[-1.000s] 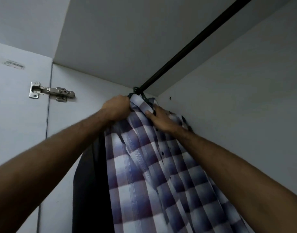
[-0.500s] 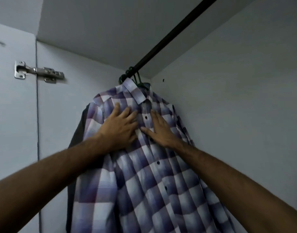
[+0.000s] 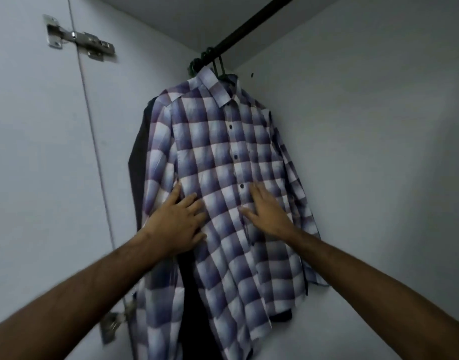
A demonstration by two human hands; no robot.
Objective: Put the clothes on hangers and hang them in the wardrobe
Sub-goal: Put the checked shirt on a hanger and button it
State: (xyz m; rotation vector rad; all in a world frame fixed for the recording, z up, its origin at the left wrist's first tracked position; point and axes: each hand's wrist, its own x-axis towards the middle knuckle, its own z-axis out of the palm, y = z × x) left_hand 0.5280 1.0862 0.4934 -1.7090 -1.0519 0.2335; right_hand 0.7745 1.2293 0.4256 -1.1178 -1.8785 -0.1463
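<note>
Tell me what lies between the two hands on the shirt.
Between the left hand and the right hand, the head view shows only the checked shirt, with its button placket.

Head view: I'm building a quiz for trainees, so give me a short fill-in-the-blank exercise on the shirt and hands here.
1. The checked shirt hangs from the black ____ at the wardrobe's top.
2. Both hands lie ____ on the shirt front, left hand and right hand.
3. Behind the shirt hangs a ____ garment.
4. The metal hinge is at the upper ____ of the view.

Missing words: rail; flat; dark; left
</note>
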